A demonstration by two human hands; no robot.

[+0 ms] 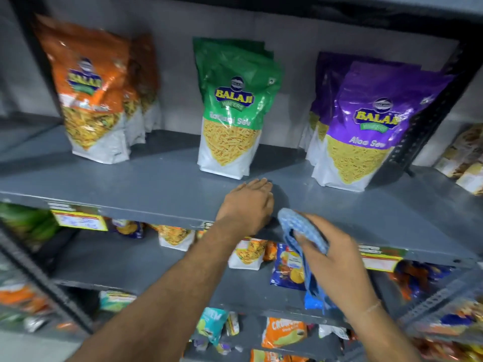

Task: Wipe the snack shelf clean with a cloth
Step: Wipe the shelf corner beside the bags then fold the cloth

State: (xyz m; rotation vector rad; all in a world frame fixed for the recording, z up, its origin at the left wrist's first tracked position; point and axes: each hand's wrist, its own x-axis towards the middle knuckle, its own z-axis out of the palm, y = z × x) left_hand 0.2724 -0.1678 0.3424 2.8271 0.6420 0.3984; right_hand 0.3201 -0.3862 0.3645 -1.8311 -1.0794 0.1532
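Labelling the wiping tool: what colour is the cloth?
Light blue textured cloth, bunched in the right hand; head view.

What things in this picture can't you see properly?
All in the head view:
- Orange packet: its flavour name is smeared by motion blur.
- Price labels on the shelf edge: print too blurred to read.
- Cloth: partly wrapped in the right hand, so its full shape is hidden.
- Left hand: its palm faces down on the shelf, unseen.
- Packets at the right edge: cut off by the frame.

Head view, close, angled down on shelf [146,184].
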